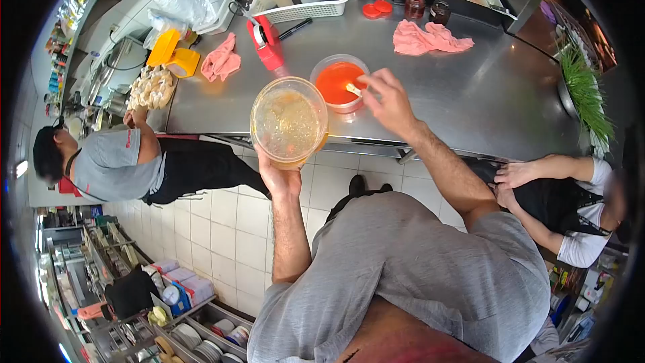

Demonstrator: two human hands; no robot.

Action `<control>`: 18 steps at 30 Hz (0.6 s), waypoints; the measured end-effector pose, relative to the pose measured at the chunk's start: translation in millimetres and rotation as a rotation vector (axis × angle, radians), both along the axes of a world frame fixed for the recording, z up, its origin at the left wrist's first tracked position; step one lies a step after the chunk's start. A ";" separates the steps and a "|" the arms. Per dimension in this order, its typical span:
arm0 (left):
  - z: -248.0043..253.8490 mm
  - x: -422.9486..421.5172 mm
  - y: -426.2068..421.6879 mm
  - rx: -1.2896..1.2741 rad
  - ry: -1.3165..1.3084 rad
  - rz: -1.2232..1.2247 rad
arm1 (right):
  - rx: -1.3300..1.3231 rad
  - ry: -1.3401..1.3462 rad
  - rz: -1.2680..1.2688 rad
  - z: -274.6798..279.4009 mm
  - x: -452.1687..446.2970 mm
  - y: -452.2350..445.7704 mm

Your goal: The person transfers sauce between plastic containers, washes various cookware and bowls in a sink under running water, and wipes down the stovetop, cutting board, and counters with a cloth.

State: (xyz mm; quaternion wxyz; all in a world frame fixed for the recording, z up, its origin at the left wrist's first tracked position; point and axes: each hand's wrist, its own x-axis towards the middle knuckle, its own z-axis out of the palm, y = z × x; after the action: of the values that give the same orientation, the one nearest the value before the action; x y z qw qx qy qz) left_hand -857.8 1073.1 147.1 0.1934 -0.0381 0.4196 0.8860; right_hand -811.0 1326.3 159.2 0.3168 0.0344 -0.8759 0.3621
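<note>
My left hand point(281, 179) grips a round see-through plastic tub point(289, 120) from below, just off the table's front edge. A yellowish, bubbly layer shows in it; whether a lid covers it I cannot tell. Beside it on the table stands a clear plastic bowl point(341, 109) filled with orange-red liquid point(333, 81). Over its right side, my right hand point(391, 102) has its fingers bent around the end of a small pale spoon point(353, 89), which reaches over the liquid. The fingertips are partly hidden.
Behind stand a red tape dispenser point(267, 44), pink cloths point(430, 38) point(221, 59), a basket of bottles point(316, 9), two dark jars point(414, 6) and red lids point(377, 9). A person point(121, 161) works at left; another person point(571, 195) is close at right.
</note>
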 end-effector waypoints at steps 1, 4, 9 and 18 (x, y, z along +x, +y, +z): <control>-0.7 5.2 -5.0 -0.003 0.001 0.012 | -0.150 -0.222 -0.114 -13.8 -1.9 6.5; 2.2 20.2 -10.3 -0.075 -0.032 0.104 | 0.054 -0.383 -0.101 -36.7 -5.0 16.4; -18.7 30.2 -22.8 -0.054 -0.047 0.109 | 0.198 -0.444 -0.045 -54.6 -17.5 23.0; -22.6 40.9 -16.0 -0.071 -0.053 0.140 | 0.160 -0.391 0.138 -55.8 -27.0 39.9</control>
State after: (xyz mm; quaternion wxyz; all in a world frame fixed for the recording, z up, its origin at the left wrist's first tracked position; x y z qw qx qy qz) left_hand -816.9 1057.1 124.5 0.1405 -0.0979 0.4418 0.8806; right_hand -838.1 1366.1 103.4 0.1119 0.0486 -0.9423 0.3119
